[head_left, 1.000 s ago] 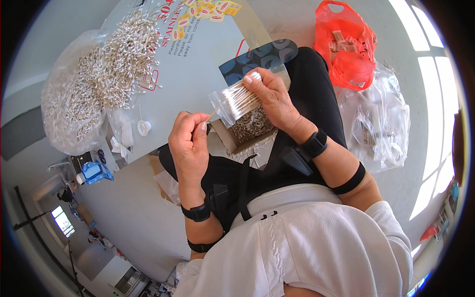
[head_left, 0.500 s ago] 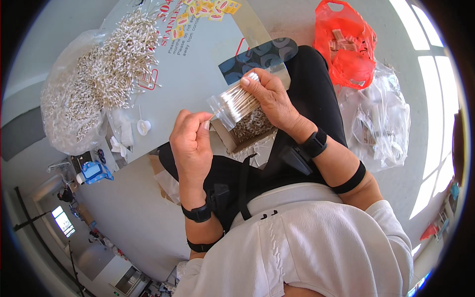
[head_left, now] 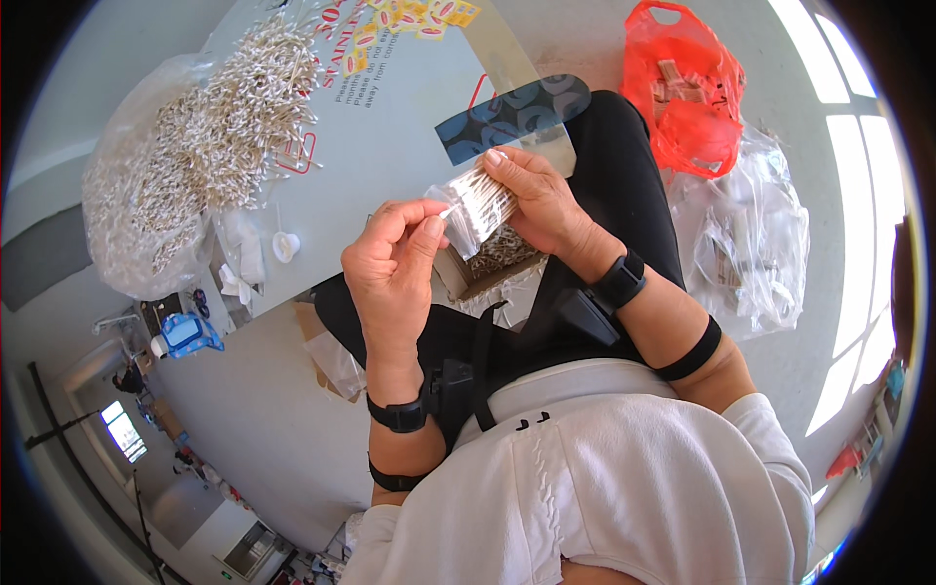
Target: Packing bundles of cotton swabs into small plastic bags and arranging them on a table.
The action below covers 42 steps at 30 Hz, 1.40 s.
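Note:
My right hand (head_left: 546, 200) is closed around a small clear plastic bag (head_left: 447, 234) filled with a row of wooden-stick cotton swabs (head_left: 486, 203), thumb on top. At the bag's left end, my left hand (head_left: 390, 258) pinches thumb and forefinger together on what looks like a single cotton swab, its small white tip against the plastic. Most of that swab is hidden by the fingers. Below the bag, a cardboard box (head_left: 480, 286) holds many loose swabs (head_left: 502, 252), partly covered by my right hand and the bag.
On the grey table (head_left: 341, 175) to the left lies a large heap of cotton swabs (head_left: 249, 107), partly in a big clear bag (head_left: 127, 205). Yellow packets (head_left: 414, 19) lie at the far edge. A red plastic bag (head_left: 682, 127) and clear bags (head_left: 751, 263) lie right of my leg.
My left hand has moved right and slightly up, bringing its fingertips from beside the small bag to its end. My right hand has shifted slightly, tilting the bag.

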Each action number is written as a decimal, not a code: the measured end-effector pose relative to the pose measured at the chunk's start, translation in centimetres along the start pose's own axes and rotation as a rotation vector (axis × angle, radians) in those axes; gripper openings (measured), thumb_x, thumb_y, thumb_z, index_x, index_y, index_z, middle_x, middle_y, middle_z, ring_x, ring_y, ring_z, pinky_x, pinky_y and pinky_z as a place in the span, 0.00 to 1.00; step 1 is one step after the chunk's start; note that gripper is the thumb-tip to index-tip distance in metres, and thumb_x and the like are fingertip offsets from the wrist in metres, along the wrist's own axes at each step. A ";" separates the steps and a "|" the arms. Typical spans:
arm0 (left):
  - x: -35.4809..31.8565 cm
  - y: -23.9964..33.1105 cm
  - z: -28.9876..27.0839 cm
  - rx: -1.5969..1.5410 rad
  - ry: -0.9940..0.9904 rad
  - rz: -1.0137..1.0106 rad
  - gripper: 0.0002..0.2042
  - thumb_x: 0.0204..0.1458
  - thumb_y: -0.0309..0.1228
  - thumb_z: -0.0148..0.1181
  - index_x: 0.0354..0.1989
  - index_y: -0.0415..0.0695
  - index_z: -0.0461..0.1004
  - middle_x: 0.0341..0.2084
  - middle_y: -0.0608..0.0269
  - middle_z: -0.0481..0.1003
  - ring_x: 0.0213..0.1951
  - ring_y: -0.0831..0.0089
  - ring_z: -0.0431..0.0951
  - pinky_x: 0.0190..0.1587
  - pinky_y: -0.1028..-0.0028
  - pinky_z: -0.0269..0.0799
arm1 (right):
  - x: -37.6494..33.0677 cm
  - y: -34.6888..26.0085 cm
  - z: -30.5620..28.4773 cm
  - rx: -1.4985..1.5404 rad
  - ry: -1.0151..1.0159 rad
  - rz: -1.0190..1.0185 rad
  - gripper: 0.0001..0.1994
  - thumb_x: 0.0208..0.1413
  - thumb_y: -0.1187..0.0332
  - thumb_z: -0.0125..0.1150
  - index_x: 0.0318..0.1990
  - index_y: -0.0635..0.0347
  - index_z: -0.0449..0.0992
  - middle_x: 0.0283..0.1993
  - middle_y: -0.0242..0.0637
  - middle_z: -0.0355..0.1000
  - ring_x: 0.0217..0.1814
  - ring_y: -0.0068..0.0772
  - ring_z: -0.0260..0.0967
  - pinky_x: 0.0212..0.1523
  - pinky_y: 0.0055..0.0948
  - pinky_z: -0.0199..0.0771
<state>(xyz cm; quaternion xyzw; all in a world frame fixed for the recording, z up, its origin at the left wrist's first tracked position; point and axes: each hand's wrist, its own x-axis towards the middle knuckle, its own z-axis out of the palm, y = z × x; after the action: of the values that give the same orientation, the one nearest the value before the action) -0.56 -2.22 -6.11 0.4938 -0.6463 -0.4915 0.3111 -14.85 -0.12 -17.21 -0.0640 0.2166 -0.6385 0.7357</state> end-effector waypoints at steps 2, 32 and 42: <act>0.1 -0.2 -0.2 -0.013 -0.022 0.015 0.03 0.49 0.17 0.58 0.32 0.33 0.74 0.25 0.68 0.71 0.26 0.84 0.69 0.30 0.83 0.66 | 0.0 0.0 0.0 0.013 -0.003 0.010 0.11 0.61 0.62 0.51 0.37 0.62 0.72 0.32 0.31 0.72 0.34 0.20 0.71 0.38 0.22 0.72; 0.9 -1.7 1.6 -0.211 0.104 -0.059 0.06 0.41 0.16 0.60 0.24 0.38 0.69 0.20 0.70 0.68 0.21 0.87 0.65 0.25 0.87 0.61 | -0.1 -0.4 0.1 -0.118 -0.033 -0.050 0.13 0.62 0.59 0.49 0.39 0.62 0.70 0.31 0.31 0.69 0.33 0.20 0.68 0.37 0.21 0.69; 0.7 -1.0 3.2 -0.358 0.091 -0.120 0.11 0.41 0.15 0.58 0.35 0.36 0.67 0.25 0.65 0.71 0.22 0.86 0.69 0.24 0.86 0.67 | 0.0 1.1 -1.1 0.190 -0.038 0.106 0.18 0.61 0.56 0.49 0.39 0.67 0.71 0.37 0.40 0.73 0.37 0.30 0.73 0.42 0.31 0.75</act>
<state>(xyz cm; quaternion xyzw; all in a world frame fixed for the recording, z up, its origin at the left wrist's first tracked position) -3.30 -1.88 -8.17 0.4903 -0.5032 -0.5934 0.3929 -14.25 0.28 -18.58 0.0055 0.1442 -0.6149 0.7753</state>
